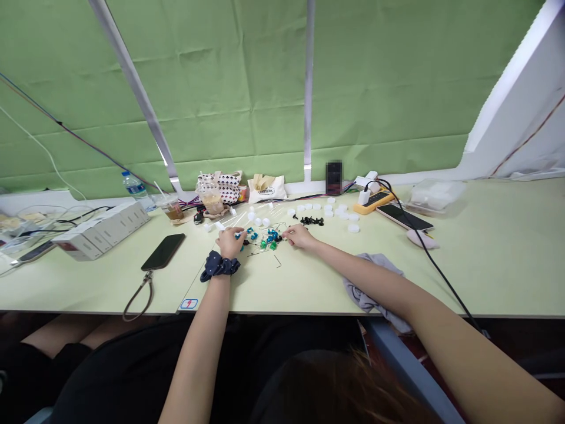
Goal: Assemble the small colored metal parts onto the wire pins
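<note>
My left hand [230, 242], with a dark dotted scrunchie [219, 266] at its wrist, rests on the table with curled fingers. Some blue shows at its fingertips, but what they hold is too small to make out. Across the pile, my right hand [301, 237] has its thumb and fingertips pressed together, their contents unclear. Between the hands lie small blue plastic parts [272, 235], green parts [273, 245] and thin dark wire-like pieces. A small L-shaped hex key [278, 261] lies just in front of the pile.
Several white round caps [354, 228] and black screw-like parts [312, 221] lie behind. A phone [163, 252] and white boxes [103, 229] are left. Drink cups [212, 203] stand at the back. Right are a yellow-cased device [373, 201], a cable, another phone [405, 217] and a grey cloth [359, 291].
</note>
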Demonstrator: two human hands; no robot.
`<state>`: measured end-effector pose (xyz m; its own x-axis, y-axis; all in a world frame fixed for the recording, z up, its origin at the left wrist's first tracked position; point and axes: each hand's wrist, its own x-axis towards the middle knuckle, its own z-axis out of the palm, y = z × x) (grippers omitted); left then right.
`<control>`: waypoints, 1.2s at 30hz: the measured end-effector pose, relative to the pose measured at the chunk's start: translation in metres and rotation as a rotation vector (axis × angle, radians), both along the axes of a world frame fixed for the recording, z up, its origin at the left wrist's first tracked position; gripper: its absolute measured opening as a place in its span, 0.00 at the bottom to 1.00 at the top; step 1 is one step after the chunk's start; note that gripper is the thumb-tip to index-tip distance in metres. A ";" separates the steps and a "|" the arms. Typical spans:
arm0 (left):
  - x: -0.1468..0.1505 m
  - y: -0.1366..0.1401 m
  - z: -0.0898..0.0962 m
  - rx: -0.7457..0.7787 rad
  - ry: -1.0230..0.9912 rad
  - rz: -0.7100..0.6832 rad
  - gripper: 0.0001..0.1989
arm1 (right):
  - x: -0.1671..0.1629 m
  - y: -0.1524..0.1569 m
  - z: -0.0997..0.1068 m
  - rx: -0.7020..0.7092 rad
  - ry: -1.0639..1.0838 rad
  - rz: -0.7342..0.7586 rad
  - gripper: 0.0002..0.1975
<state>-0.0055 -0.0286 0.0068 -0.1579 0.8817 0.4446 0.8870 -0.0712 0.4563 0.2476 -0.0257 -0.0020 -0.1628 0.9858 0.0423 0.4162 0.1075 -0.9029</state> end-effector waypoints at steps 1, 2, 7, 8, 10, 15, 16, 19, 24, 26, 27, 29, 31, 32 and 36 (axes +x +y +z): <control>-0.001 -0.001 0.001 -0.037 0.024 -0.001 0.14 | 0.000 0.000 0.000 -0.026 0.028 0.001 0.09; -0.002 -0.002 0.001 -0.068 0.048 -0.013 0.14 | 0.000 0.000 0.000 -0.053 0.056 0.002 0.10; -0.001 -0.007 0.006 -0.083 0.095 -0.072 0.15 | 0.000 0.001 0.002 -0.143 0.127 -0.019 0.09; 0.000 -0.008 0.008 -0.082 0.095 -0.071 0.15 | 0.000 0.001 0.002 -0.150 0.127 -0.023 0.08; 0.001 -0.011 0.009 -0.098 0.113 -0.077 0.15 | 0.000 0.001 0.002 -0.161 0.117 -0.021 0.07; 0.016 -0.011 0.004 -0.094 0.264 -0.061 0.13 | -0.002 0.002 -0.001 -0.175 0.083 0.003 0.07; 0.020 -0.010 0.002 -0.086 0.290 -0.047 0.12 | -0.002 0.003 -0.001 -0.176 0.084 0.001 0.07; 0.026 -0.005 -0.005 -0.088 0.295 -0.034 0.10 | -0.003 0.006 -0.003 -0.184 0.131 -0.023 0.05; 0.024 0.000 -0.010 0.000 0.138 -0.095 0.07 | -0.004 0.005 0.002 -0.158 0.242 -0.011 0.03; 0.024 0.000 -0.007 0.060 0.069 -0.118 0.06 | -0.005 0.000 0.006 -0.087 0.244 0.042 0.02; 0.026 -0.001 -0.006 0.087 0.040 -0.134 0.05 | -0.007 -0.003 0.008 -0.054 0.250 0.074 0.02; 0.030 -0.003 -0.002 0.134 -0.005 -0.188 0.05 | -0.010 -0.010 0.012 -0.024 0.289 0.148 0.02; 0.035 -0.005 0.001 0.173 -0.049 -0.260 0.06 | -0.014 -0.017 0.014 -0.027 0.353 0.228 0.03; 0.037 -0.006 0.002 0.189 -0.068 -0.297 0.06 | -0.017 -0.019 0.015 -0.032 0.384 0.266 0.03; 0.044 -0.007 0.002 0.196 -0.097 -0.400 0.06 | -0.024 -0.025 0.017 -0.074 0.460 0.389 0.06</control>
